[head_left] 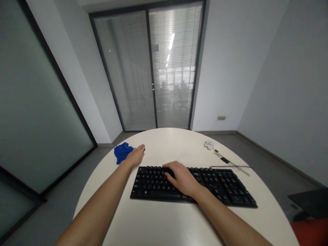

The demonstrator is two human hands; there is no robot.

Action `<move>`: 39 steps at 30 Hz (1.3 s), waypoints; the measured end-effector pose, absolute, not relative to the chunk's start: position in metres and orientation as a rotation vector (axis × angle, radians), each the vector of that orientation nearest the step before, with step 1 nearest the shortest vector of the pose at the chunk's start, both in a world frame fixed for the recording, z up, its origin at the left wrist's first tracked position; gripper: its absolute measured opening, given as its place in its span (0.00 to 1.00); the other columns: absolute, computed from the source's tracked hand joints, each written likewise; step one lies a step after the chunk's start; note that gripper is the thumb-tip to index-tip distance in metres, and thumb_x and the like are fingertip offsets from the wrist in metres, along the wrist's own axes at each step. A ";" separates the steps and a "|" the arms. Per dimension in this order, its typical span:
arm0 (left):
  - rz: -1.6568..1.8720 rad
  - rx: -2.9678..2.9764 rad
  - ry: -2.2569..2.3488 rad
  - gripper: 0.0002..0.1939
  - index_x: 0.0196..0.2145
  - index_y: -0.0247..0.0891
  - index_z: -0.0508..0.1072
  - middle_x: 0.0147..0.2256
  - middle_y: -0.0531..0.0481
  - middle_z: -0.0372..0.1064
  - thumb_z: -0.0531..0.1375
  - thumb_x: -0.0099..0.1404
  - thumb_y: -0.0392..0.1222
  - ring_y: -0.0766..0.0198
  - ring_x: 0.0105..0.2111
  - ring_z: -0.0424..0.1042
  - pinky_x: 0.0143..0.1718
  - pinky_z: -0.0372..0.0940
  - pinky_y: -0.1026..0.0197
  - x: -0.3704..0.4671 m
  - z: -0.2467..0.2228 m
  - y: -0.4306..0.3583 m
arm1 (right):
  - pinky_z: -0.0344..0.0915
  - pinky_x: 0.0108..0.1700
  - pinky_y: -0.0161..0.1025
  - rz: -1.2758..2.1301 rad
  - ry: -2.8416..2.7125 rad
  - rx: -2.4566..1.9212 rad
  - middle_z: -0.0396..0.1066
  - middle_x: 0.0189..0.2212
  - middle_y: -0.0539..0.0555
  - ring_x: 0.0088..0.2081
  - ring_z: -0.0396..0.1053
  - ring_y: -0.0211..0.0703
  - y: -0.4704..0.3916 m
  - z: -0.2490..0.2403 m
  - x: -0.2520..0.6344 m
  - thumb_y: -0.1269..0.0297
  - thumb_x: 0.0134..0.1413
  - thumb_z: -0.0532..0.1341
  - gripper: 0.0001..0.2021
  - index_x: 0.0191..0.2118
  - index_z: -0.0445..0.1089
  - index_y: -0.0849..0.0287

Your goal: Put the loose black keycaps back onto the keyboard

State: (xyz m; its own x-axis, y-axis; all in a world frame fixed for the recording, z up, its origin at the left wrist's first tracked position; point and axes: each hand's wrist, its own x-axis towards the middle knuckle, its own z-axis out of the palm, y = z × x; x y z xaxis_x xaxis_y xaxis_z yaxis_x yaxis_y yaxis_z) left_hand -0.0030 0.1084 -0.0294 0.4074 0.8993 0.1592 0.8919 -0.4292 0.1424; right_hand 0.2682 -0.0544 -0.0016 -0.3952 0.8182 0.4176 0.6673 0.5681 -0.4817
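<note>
A black keyboard (164, 194) lies across the white table in front of me. My right hand (181, 178) rests on its middle keys, palm down, with the thumb apart from the fingers. Beyond the keyboard's left end, my left hand (136, 156) is low over the table, its fingers together and pointing right. A small dark bit shows at those fingertips, too small to make out. Just left of this hand is a crumpled blue cloth (122, 151), which it touches or partly overlaps.
At the right of the round table (169, 140) lie a crumpled whitish wad (209, 145) and a thin brush-like stick (238, 166) with a dark band. The keyboard's cable runs close to the stick. A red and black object stands beyond the table's lower right edge.
</note>
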 end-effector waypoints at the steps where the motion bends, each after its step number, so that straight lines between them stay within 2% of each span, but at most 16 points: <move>1: 0.325 2.609 1.663 0.25 0.64 0.35 0.61 0.66 0.37 0.55 0.50 0.70 0.38 0.50 0.63 0.61 0.63 0.55 0.52 -0.002 -0.029 0.109 | 0.64 0.56 0.49 0.316 -2.173 -1.182 0.75 0.48 0.56 0.50 0.70 0.50 -0.054 -0.002 0.268 0.68 0.62 0.59 0.15 0.53 0.71 0.57; 5: 0.363 2.625 1.671 0.19 0.57 0.39 0.69 0.60 0.39 0.65 0.50 0.71 0.37 0.53 0.57 0.67 0.59 0.59 0.54 -0.002 -0.028 0.103 | 0.65 0.56 0.49 0.316 -2.165 -1.180 0.75 0.48 0.56 0.50 0.69 0.50 -0.054 -0.002 0.268 0.68 0.62 0.59 0.14 0.53 0.71 0.56; 10: 0.376 2.643 1.661 0.14 0.50 0.42 0.75 0.58 0.46 0.68 0.53 0.71 0.38 0.55 0.55 0.69 0.57 0.62 0.57 -0.003 -0.023 0.092 | 0.65 0.56 0.49 0.307 -2.177 -1.174 0.75 0.48 0.56 0.50 0.70 0.50 -0.053 -0.003 0.269 0.68 0.62 0.59 0.15 0.53 0.71 0.57; 14: 0.406 2.620 1.702 0.14 0.51 0.42 0.74 0.56 0.47 0.70 0.54 0.71 0.38 0.57 0.55 0.69 0.56 0.62 0.59 -0.001 -0.020 0.091 | 0.65 0.55 0.49 0.307 -2.172 -1.189 0.75 0.48 0.57 0.50 0.70 0.51 -0.053 -0.005 0.269 0.68 0.62 0.59 0.14 0.53 0.71 0.57; 19: 0.486 2.546 1.816 0.16 0.53 0.40 0.73 0.54 0.45 0.72 0.53 0.71 0.37 0.55 0.53 0.70 0.55 0.62 0.57 0.006 -0.023 0.095 | 0.65 0.56 0.49 0.316 -2.167 -1.198 0.75 0.48 0.56 0.50 0.70 0.50 -0.053 -0.003 0.269 0.67 0.62 0.59 0.14 0.53 0.71 0.57; 22: 0.529 2.489 1.885 0.14 0.51 0.41 0.73 0.53 0.45 0.73 0.54 0.70 0.37 0.54 0.52 0.71 0.52 0.64 0.57 0.010 -0.025 0.096 | 0.65 0.56 0.48 0.321 -2.167 -1.203 0.75 0.47 0.56 0.50 0.70 0.50 -0.054 -0.002 0.269 0.68 0.62 0.59 0.14 0.53 0.71 0.57; 27: 0.542 2.403 1.959 0.11 0.46 0.43 0.76 0.44 0.44 0.77 0.56 0.69 0.41 0.52 0.45 0.75 0.44 0.66 0.57 0.013 -0.025 0.096 | 0.65 0.55 0.48 0.323 -2.168 -1.202 0.76 0.47 0.56 0.50 0.70 0.50 -0.055 0.000 0.269 0.68 0.61 0.60 0.14 0.52 0.72 0.57; 33: 0.579 2.378 1.934 0.10 0.44 0.42 0.76 0.45 0.44 0.77 0.56 0.69 0.40 0.53 0.48 0.74 0.44 0.65 0.59 0.015 -0.021 0.077 | 0.65 0.55 0.49 0.329 -2.166 -1.185 0.76 0.47 0.56 0.50 0.70 0.50 -0.054 -0.001 0.269 0.68 0.61 0.59 0.14 0.52 0.72 0.56; 39: 0.610 2.298 1.888 0.09 0.42 0.40 0.77 0.42 0.45 0.78 0.57 0.67 0.40 0.54 0.44 0.76 0.42 0.66 0.60 -0.002 -0.023 0.054 | 0.64 0.56 0.49 0.310 -2.179 -1.185 0.75 0.48 0.56 0.51 0.69 0.51 -0.052 -0.005 0.269 0.68 0.61 0.59 0.15 0.53 0.71 0.57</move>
